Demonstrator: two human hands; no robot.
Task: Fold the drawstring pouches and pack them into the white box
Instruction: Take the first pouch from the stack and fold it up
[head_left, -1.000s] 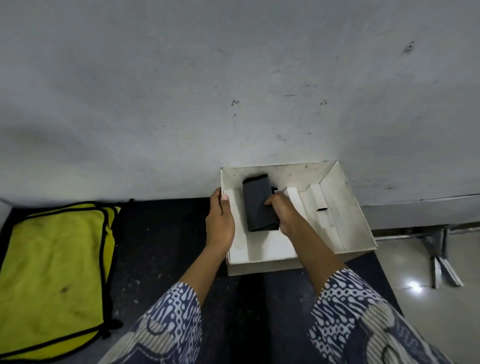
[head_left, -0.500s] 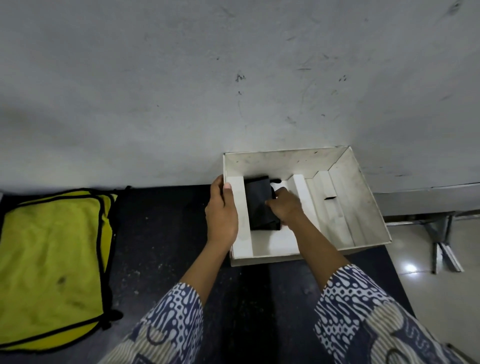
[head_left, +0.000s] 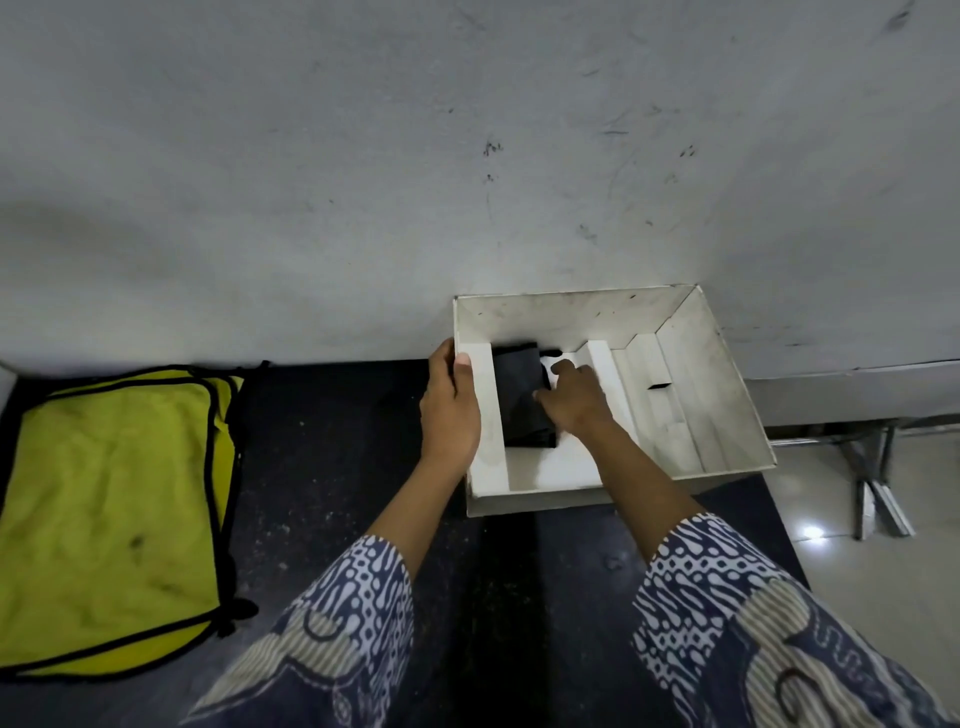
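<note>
Dark tabletop (head_left: 332, 467); folded black pouch (head_left: 519, 400) in white box (head_left: 727, 395), long axis toward wall.

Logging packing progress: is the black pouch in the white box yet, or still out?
In. The black pouch lies folded in the white box, in its left compartment, right hand on it.

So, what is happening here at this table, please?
A person is packing a folded black fabric pouch into an open white cardboard box on the dark table. The left hand grips the box's left wall, while the right hand rests on the pouch, which lies in the left compartment. A yellow drawstring bag with black trim lies flat at the table's left, unfolded.
</note>
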